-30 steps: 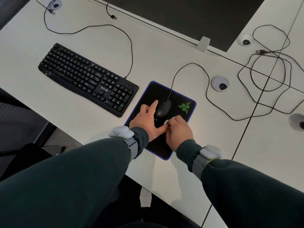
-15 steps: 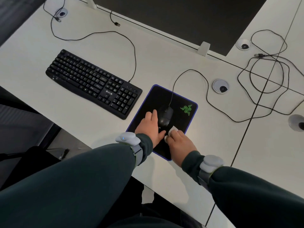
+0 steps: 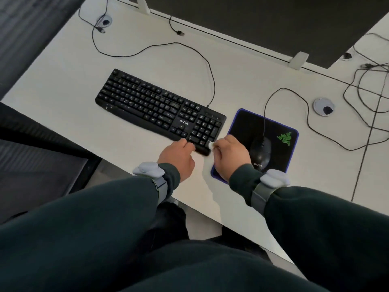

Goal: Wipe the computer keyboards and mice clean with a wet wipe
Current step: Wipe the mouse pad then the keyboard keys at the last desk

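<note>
both hands have left the mouse [image 3: 261,151] since a second ago and moved left to the keyboard [image 3: 155,110]. the view has swung left with them.

the wet wipe [image 3: 210,145] is a small white wad pinched in the right hand [image 3: 230,157] fingers. it's pressed on the keyboard's near right corner by the numpad, and only a bit shows past the fingertips. we read this as starting the keyboard pass at the corner closest to the mouse.

the left hand [image 3: 179,158] is just beside it, fingers curled against the keyboard's near edge left of the wipe. that looks like bracing so the board doesn't skate on the bench [image 3: 63,81] under wiping pressure. we can't tell if it actually grips or only rests there.

the keyboard lies skewed, far-left to near-right. its cable [image 3: 212,81] loops off the back.

the mouse sits alone on the mouse pad [image 3: 242,123], nose pointing away from us and nothing touching it. the pad is just right of the keyboard, and the right wrist crosses the pad's near left corner.

our call: mouse likely done, keyboard barely started. the wad is small, so expect many short strokes across the key rows.
</note>
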